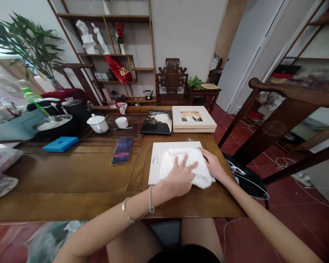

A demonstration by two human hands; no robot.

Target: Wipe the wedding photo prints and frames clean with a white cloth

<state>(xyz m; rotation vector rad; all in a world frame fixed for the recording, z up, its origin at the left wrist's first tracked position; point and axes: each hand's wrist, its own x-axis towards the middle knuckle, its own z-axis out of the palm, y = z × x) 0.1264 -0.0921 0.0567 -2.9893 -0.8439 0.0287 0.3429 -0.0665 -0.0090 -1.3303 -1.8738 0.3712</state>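
Note:
A white cloth (201, 171), fluffy and bunched, lies on a flat white panel (155, 166) with small printed text and a barcode near its left side. My left hand (181, 177) presses down on the cloth, its fingers spread apart. At the panel's right edge, my right hand (212, 164) grips the side, with its fingertips near the upper right corner and touching the cloth's border. The cloth covers much of the panel, and the underside of my right hand's grip is hidden.
Behind the panel lie a dark photo panel (156, 122) and a framed picture (194, 118). A blurred dark object (122, 149), a blue block (60, 144), a white lidded cup (97, 123) and a small white cup (122, 122) sit leftward. A wooden chair (285, 113) stands right.

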